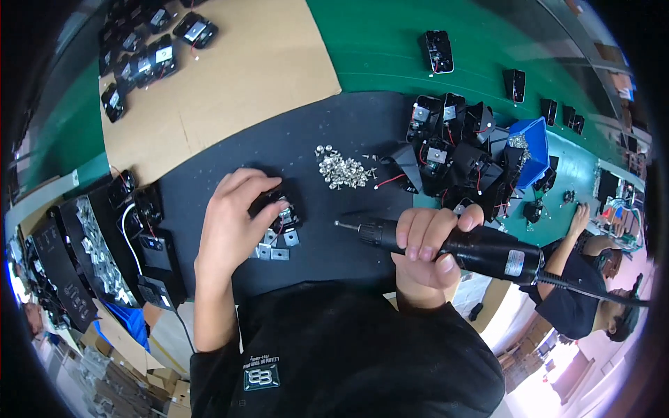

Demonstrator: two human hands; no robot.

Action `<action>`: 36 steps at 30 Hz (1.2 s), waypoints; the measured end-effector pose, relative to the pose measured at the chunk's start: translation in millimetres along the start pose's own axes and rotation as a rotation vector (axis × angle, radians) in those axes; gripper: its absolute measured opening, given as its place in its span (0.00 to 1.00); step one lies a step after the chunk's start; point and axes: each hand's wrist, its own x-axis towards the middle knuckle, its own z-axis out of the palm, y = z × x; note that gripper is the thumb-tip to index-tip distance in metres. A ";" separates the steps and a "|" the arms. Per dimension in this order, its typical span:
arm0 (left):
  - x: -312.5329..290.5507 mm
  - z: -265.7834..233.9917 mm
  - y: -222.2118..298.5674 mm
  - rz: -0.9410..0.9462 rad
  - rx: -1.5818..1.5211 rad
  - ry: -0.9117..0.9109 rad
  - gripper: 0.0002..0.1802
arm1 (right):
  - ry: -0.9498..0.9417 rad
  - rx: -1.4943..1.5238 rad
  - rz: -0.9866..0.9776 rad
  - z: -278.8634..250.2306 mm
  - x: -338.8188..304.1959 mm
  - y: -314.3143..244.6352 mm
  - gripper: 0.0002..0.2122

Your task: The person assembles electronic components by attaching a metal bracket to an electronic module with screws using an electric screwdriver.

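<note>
My right hand [433, 240] is wrapped round a black electric screwdriver [491, 254], held level above the mat with its bit pointing left. A small shiny piece, perhaps a screw, sits at the bit's tip. My left hand [233, 212] grips a small black housing [290, 217] on the black mat [327, 261], thumb and fingers curved round it. Much of the housing is hidden by the fingers. Several small square metal plates [279, 255] lie just below it. Between the hands, farther off, is a loose heap of silver screws [344, 171].
Black housings with red wires [446, 150] are piled at the right beside a blue bin [535, 150] of small parts. More housings [157, 59] stand on cardboard [230, 76] at far left. A black box [157, 252] is left of my forearm. A co-worker [575, 285] works at right.
</note>
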 end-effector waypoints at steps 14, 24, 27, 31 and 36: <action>-42.0 15.4 11.8 0.448 0.089 0.131 0.20 | -0.115 0.221 -0.031 31.8 -0.8 -6.8 0.18; -48.3 23.8 5.3 0.434 -0.049 0.199 0.09 | -0.140 0.270 -0.030 33.2 -3.6 -3.3 0.19; -49.3 23.5 5.5 0.419 -0.037 0.168 0.09 | -0.165 0.263 -0.015 35.8 -2.1 -2.1 0.19; -47.4 21.6 5.6 0.422 -0.004 0.186 0.11 | -0.164 0.188 0.011 38.1 -3.3 -1.7 0.19; -47.2 20.0 3.7 0.438 0.012 0.193 0.12 | -0.152 0.133 0.052 39.0 -4.9 -3.3 0.20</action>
